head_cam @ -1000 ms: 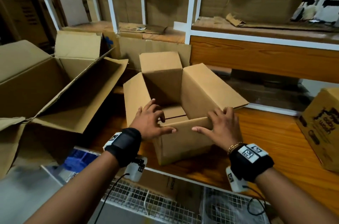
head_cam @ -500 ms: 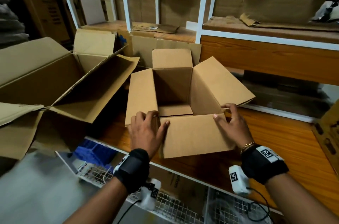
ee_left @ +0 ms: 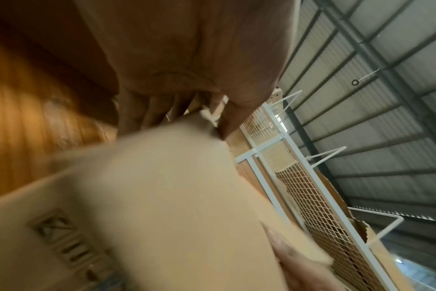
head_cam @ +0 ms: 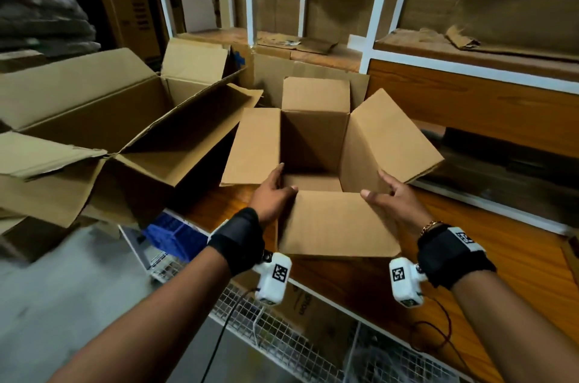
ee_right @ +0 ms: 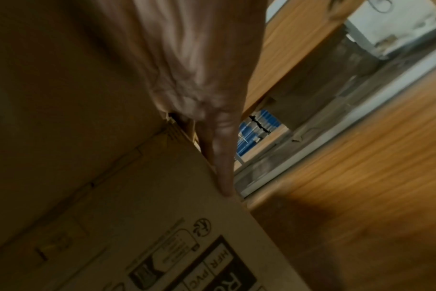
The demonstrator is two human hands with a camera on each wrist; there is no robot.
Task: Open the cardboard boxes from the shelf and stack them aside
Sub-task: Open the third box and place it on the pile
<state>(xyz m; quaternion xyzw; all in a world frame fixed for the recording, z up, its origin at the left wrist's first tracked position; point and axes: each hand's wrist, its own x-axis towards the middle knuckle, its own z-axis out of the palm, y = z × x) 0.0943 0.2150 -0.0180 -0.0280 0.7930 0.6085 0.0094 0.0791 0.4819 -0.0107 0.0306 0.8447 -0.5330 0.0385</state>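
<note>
From the head view, the small open box stood on the wooden shelf board, all four flaps folded out, with a larger opened box lying to its left. The left hand gripped the near-left corner, thumb over the rim; the right hand pinched the near-right corner. The left wrist view, blurred, showed fingers pressed together against cardboard. The right wrist view showed straight fingers along the box's edge. Such light corner holds could let the empty box twist or slip when lifted.
</note>
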